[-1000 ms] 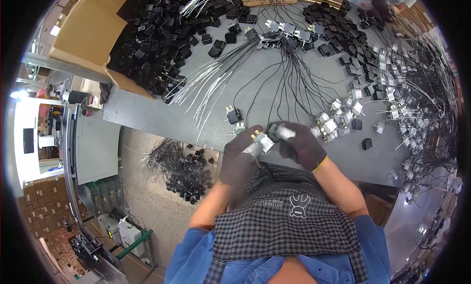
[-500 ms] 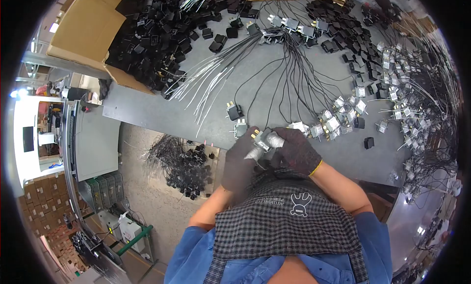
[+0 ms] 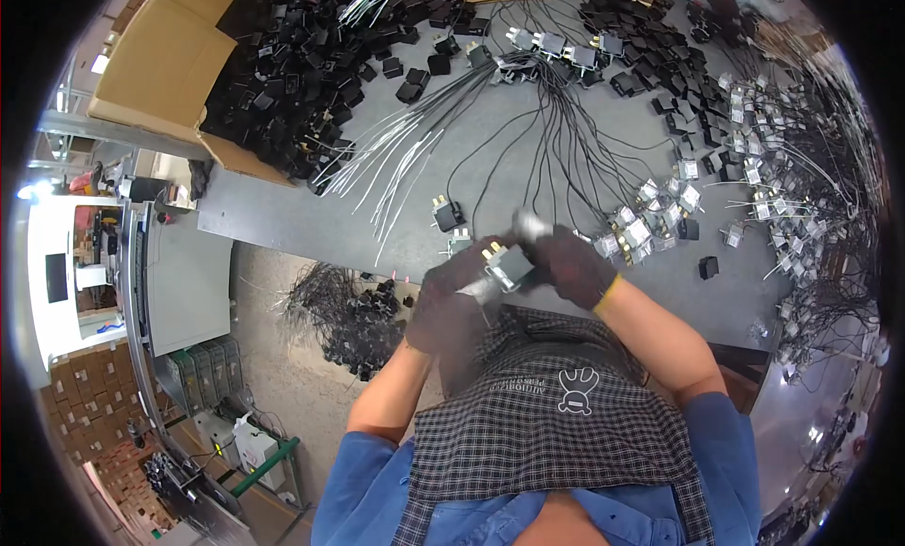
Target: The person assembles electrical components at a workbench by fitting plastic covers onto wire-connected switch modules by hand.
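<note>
My left hand point(image 3: 451, 306), in a dark glove and blurred, is closed on a small grey switch part point(image 3: 510, 267) with brass prongs, near the table's front edge. Close against it on the right, my right hand point(image 3: 571, 266) has its gloved fingers bent, with whitish wrapping on a fingertip. Whether those fingers hold anything is hidden. Beyond my hands, a black part with brass prongs point(image 3: 447, 213) lies on the grey table point(image 3: 311, 211). Wired silver-faced parts point(image 3: 633, 233) form a cluster right of my right hand.
A cardboard box point(image 3: 165, 60) stands at the back left beside a heap of black caps point(image 3: 292, 74). Bundled wires point(image 3: 405, 159) cross the table. More silver parts point(image 3: 778, 206) are piled at right. A co-worker's gloved hand point(image 3: 724, 4) shows at the far right. Wired parts point(image 3: 353, 324) lie below left.
The grey part in my left hand has turned its plain face up. My right hand's fingers, over that part half a second ago, have lifted up and away from it.
</note>
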The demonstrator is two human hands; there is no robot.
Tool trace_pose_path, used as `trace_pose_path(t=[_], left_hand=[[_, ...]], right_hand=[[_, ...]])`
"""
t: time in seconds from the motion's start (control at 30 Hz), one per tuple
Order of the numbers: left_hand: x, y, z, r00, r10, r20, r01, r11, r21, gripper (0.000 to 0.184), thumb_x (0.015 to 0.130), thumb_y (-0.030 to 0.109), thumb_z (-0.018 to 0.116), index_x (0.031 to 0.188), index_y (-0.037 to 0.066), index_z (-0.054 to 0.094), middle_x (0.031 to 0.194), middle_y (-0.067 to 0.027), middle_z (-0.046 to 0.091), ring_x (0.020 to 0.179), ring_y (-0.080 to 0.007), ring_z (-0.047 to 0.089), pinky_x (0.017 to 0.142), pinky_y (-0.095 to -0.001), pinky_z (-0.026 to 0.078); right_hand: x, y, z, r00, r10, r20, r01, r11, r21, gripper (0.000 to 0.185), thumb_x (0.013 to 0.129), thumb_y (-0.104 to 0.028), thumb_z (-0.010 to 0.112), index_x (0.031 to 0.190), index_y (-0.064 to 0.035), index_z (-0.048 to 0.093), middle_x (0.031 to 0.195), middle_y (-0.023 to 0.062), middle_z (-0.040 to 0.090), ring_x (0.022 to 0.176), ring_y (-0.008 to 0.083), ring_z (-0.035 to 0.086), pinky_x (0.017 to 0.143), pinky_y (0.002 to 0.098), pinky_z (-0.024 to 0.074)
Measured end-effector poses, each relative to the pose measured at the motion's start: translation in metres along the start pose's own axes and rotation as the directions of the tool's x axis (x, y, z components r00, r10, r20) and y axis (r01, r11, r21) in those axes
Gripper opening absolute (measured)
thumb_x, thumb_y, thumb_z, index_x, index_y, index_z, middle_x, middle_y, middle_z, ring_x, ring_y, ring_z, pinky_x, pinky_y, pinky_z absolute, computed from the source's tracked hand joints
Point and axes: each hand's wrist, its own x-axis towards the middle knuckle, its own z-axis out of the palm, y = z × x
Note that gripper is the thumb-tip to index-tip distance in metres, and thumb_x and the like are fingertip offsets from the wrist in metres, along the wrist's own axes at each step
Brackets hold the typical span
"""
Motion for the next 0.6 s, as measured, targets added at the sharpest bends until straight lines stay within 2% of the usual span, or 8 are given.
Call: trace_pose_path(t=[0.07,0.1,0.2,0.27,0.33,0.37,0.47,0.6], left_hand=[[0.002,-0.019,0.011,0.999,-0.033,0.019,0.031,0.995,0.097,0.059,0.097,0.012,0.070,0.154,0.001,0.056,0.138,-0.0120,0.071,0.126,-0.0202,0.065,0.109,-0.0369,0.050],[0.009,-0.016,0.003,0.992,0.112,0.061,-0.127,0.883,0.452,0.062,0.097,0.014,0.073,0.155,0.003,0.056,0.137,-0.0119,0.071,0.124,-0.0206,0.066,0.107,-0.0364,0.050],[0.019,-0.018,-0.011,0.984,0.003,0.180,-0.115,0.782,0.612,0.065,0.095,0.018,0.076,0.155,0.004,0.056,0.131,-0.0117,0.073,0.119,-0.0191,0.067,0.103,-0.0357,0.052],[0.019,-0.017,-0.011,0.980,0.081,0.183,-0.157,0.877,0.455,0.067,0.094,0.019,0.078,0.155,0.003,0.055,0.126,-0.0118,0.075,0.114,-0.0170,0.068,0.099,-0.0345,0.053],[0.014,0.016,-0.003,0.977,-0.024,0.213,-0.092,0.851,0.518,0.066,0.095,0.021,0.078,0.155,0.003,0.055,0.117,-0.0082,0.077,0.104,-0.0173,0.069,0.095,-0.0359,0.054],[0.017,-0.006,-0.008,0.944,0.236,0.230,-0.314,0.852,0.419,0.056,0.093,0.015,0.073,0.147,0.004,0.063,0.105,-0.0049,0.077,0.090,-0.0155,0.069,0.080,-0.0329,0.057],[0.008,-0.022,-0.020,0.940,0.309,-0.143,-0.254,0.917,0.309,0.046,0.091,0.009,0.065,0.136,0.004,0.071,0.096,-0.0028,0.075,0.073,-0.0118,0.065,0.062,-0.0278,0.052],[-0.004,-0.027,-0.027,0.841,0.186,-0.509,-0.193,0.980,0.039,0.039,0.093,0.008,0.058,0.128,0.001,0.072,0.078,0.0003,0.064,0.055,-0.0069,0.051,0.049,-0.0239,0.041]], right_hand=[[0.038,0.029,0.005,0.959,-0.253,0.128,0.180,0.892,0.414,0.040,0.108,-0.033,0.061,0.122,0.0028,0.071,0.105,0.0113,0.078,0.093,0.0173,0.075,0.081,0.0327,0.0592],[0.040,0.027,0.003,0.962,-0.186,0.199,0.078,0.888,0.452,0.032,0.108,-0.024,0.057,0.117,0.0027,0.072,0.107,0.0111,0.077,0.102,0.0191,0.074,0.091,0.0337,0.0573],[0.033,0.019,0.009,0.986,-0.061,0.152,-0.009,0.907,0.420,0.027,0.104,-0.018,0.060,0.113,0.0033,0.074,0.107,0.0116,0.078,0.100,0.0201,0.074,0.092,0.0354,0.0570],[0.020,0.003,-0.001,0.991,-0.005,0.130,-0.025,0.973,0.231,0.025,0.103,-0.019,0.061,0.109,0.0012,0.075,0.106,0.0114,0.078,0.100,0.0219,0.074,0.093,0.0381,0.0566],[0.019,0.001,-0.013,0.824,-0.407,0.394,0.566,0.629,-0.533,0.049,0.108,-0.049,0.063,0.113,-0.0009,0.071,0.088,0.0037,0.074,0.082,0.0159,0.072,0.076,0.0322,0.0583],[0.025,0.005,-0.011,0.974,0.081,0.211,-0.074,0.996,-0.039,0.047,0.109,-0.049,0.061,0.106,-0.0037,0.071,0.086,0.0042,0.072,0.076,0.0151,0.070,0.067,0.0332,0.0568],[0.039,0.033,-0.011,0.971,0.116,0.208,-0.192,0.898,0.397,0.026,0.107,-0.026,0.064,0.114,-0.0032,0.072,0.104,0.0127,0.076,0.087,0.0201,0.075,0.069,0.0320,0.0623],[0.018,0.010,0.017,0.995,0.082,0.049,-0.095,0.885,0.455,0.045,0.109,-0.048,0.061,0.092,-0.0068,0.071,0.084,0.0072,0.072,0.070,0.0163,0.069,0.061,0.0338,0.0551]])
